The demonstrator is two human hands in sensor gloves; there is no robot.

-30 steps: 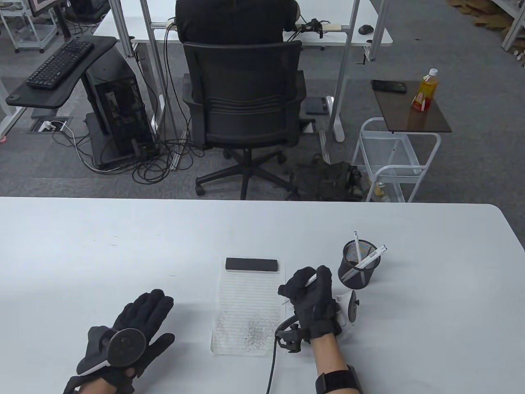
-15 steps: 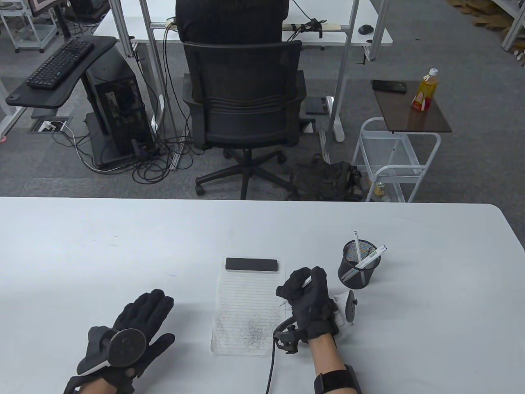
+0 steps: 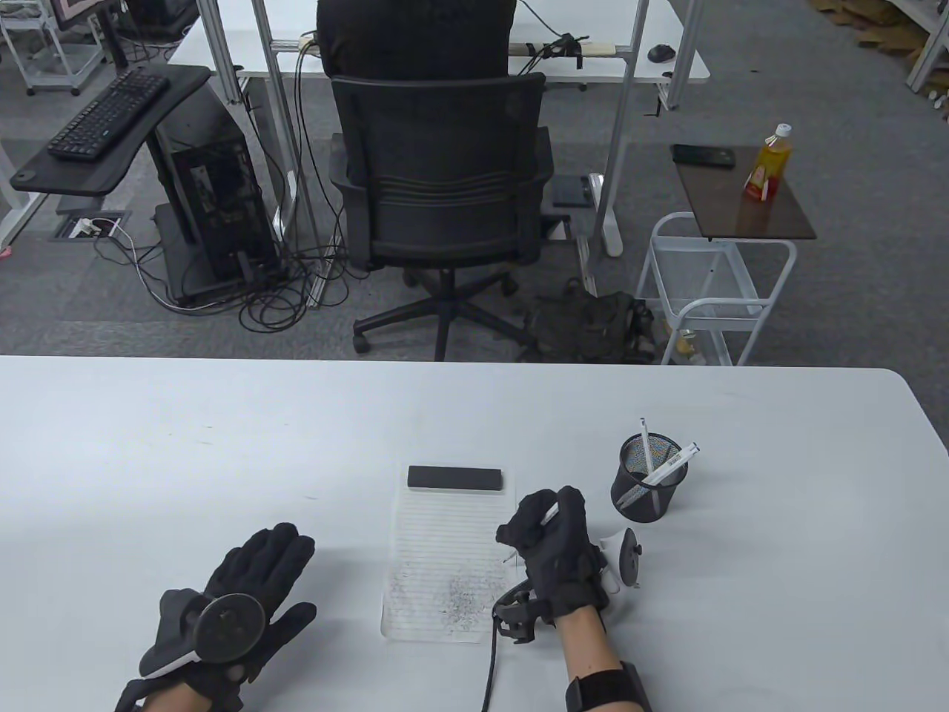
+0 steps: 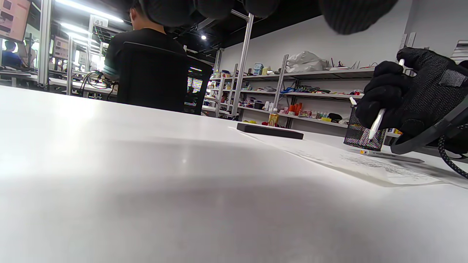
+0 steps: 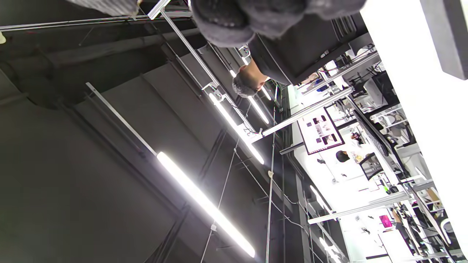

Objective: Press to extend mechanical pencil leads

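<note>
No brand or wording can be read; the lined sheet (image 3: 448, 560) near the table's (image 3: 222, 445) front edge bears only grey scribbles, a black bar (image 3: 454, 478) lying across its far end. Wide bare surface stretches to the left and far edges. The right hand (image 3: 552, 552), curled at the sheet's right edge, grips a white mechanical pencil (image 3: 549, 513), thumb over its upper end, tip down. Just right stands a mesh cup (image 3: 649, 478) holding more pencils. The left hand (image 3: 245, 593) lies flat, fingers spread, holding nothing.

white pencil (image 3: 549, 513); black mesh cup (image 3: 646, 482)
</note>
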